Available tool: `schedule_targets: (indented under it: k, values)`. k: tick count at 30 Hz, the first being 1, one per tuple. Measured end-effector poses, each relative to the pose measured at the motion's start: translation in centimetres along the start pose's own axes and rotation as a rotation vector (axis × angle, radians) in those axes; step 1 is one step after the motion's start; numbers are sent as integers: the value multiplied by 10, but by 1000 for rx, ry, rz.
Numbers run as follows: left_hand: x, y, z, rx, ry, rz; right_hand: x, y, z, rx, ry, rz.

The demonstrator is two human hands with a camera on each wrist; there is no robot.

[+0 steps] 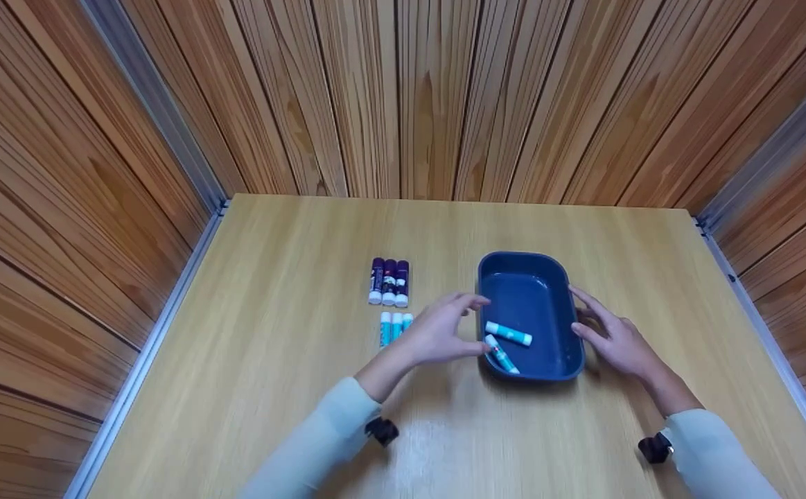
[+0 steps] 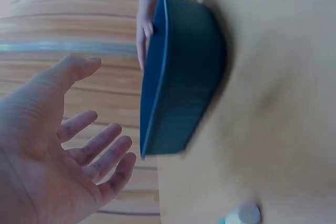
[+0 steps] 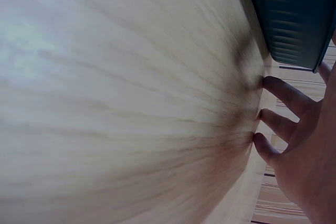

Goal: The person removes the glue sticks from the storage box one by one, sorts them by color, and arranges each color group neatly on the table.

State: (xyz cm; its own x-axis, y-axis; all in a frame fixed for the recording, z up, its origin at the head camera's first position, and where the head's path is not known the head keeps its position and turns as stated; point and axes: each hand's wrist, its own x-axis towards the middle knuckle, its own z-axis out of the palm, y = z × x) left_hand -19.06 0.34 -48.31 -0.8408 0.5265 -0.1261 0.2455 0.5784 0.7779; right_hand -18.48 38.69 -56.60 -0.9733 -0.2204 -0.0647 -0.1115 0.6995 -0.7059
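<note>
A dark blue rectangular bin [image 1: 531,305] stands on the table, with two teal glue sticks [image 1: 509,333] lying inside near its front left. My left hand [image 1: 441,329] is at the bin's left side, fingers spread and loosely bent; in the left wrist view its palm [image 2: 42,150] holds nothing. On the other side my right hand [image 1: 617,343] rests against the bin's right wall with thumb and forefinger. Its other fingertips [image 3: 269,82] touch the table in the right wrist view. Left of the bin, a row of teal glue sticks [image 1: 385,329] is partly hidden behind my left hand.
Three dark purple glue sticks [image 1: 389,282] with white ends lie side by side behind the teal row. Wood-panelled walls [image 1: 430,104] with grey metal corner strips [image 1: 167,118] enclose the table [image 1: 257,326] at the back and sides.
</note>
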Motion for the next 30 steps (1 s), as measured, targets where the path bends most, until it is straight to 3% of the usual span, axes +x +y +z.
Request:
schedule_targets:
  k: [9, 17, 30]
  values:
    - [19, 24, 19, -64, -70, 73, 0, -3, -1, -4, -5, 7]
    - [38, 26, 41, -162, -62, 17, -1, 0, 1, 11, -17, 8]
    - [63, 30, 60, -55, -121, 15, -1, -1, 0, 7, -10, -13]
